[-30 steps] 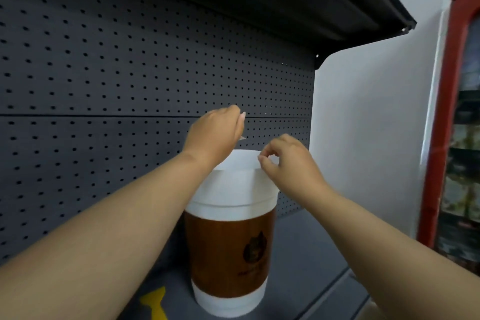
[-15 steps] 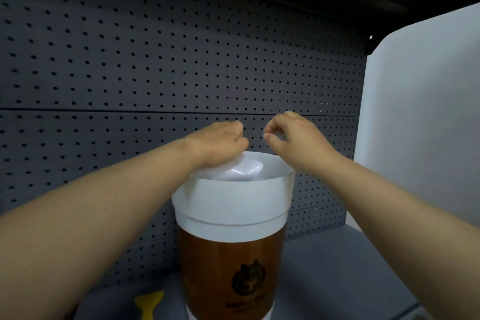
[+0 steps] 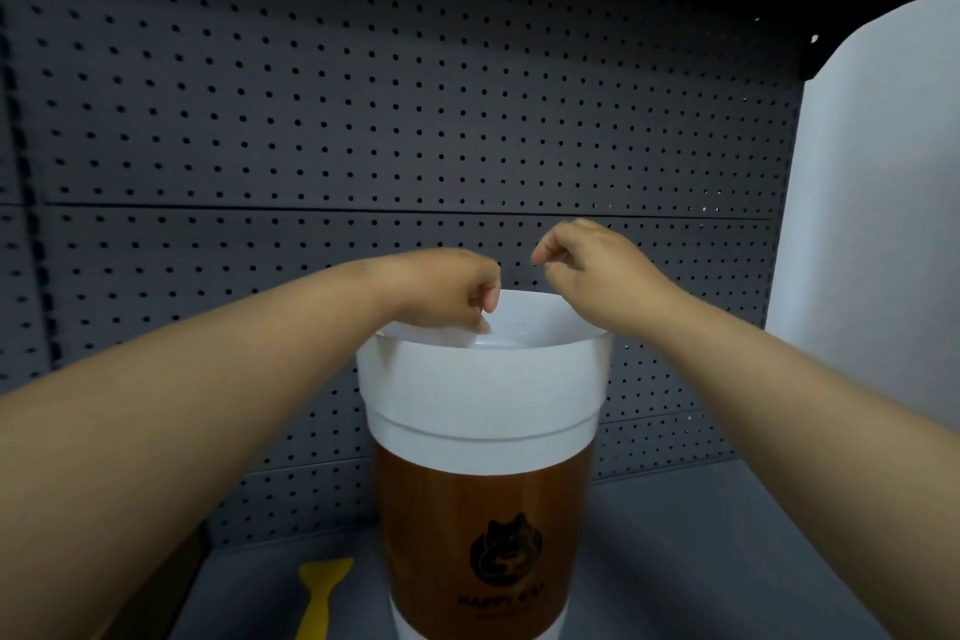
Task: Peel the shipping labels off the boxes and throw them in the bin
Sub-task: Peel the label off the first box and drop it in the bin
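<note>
The bin [image 3: 483,395], shaped like a big coffee cup with a white top band and a brown body, stands on a grey shelf in the middle of the view. My left hand [image 3: 447,286] hangs over the bin's left rim, fingers pinched on a white shipping label [image 3: 441,334] that lies partly inside the opening. My right hand [image 3: 592,260] hovers just above the back right rim. Its fingers are curled together and nothing shows between them. No boxes are in view.
A dark grey pegboard wall [image 3: 363,120] rises close behind the bin. A yellow scraper [image 3: 319,592] lies on the shelf [image 3: 701,561] left of the bin's base. A white wall [image 3: 883,224] stands at the right, and a dark shelf hangs overhead.
The view has come closer to the bin. My left hand has dropped lower into the bin's mouth with the label, and my right hand has drawn slightly up and apart from it.
</note>
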The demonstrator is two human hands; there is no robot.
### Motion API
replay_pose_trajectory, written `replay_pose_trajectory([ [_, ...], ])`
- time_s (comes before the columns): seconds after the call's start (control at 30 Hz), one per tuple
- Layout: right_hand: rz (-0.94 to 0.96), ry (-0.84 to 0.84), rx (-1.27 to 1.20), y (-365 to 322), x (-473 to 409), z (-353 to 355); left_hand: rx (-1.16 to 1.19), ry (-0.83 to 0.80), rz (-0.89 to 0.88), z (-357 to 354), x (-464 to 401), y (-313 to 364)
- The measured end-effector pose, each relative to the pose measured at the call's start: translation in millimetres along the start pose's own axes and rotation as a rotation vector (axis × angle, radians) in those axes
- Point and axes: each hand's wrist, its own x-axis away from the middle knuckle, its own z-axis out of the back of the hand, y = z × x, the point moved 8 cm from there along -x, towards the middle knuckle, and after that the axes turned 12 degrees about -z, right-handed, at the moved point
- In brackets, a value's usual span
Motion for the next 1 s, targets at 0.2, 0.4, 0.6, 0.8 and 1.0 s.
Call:
replay_pose_trajectory([
  [0.2, 0.005, -0.035, -0.003, 3, -3, -6, 0.019, -0.029, 0.027, -4, 3, -4],
  [0.4, 0.026, -0.076, 0.016, 1, -1, -12, -0.052, -0.2, 0.07, -15, 8, -8],
  [0.6, 0.032, -0.107, 0.013, 0, 1, -17, -0.03, -0.169, 0.087, -10, 8, -1],
  [0.8, 0.034, -0.106, 0.01, 0, 3, -16, 0.047, -0.132, 0.117, -9, 10, -9],
  [1.0, 0.036, -0.102, 0.011, 0, 5, -14, -0.02, -0.037, 0.128, 7, 11, -15],
])
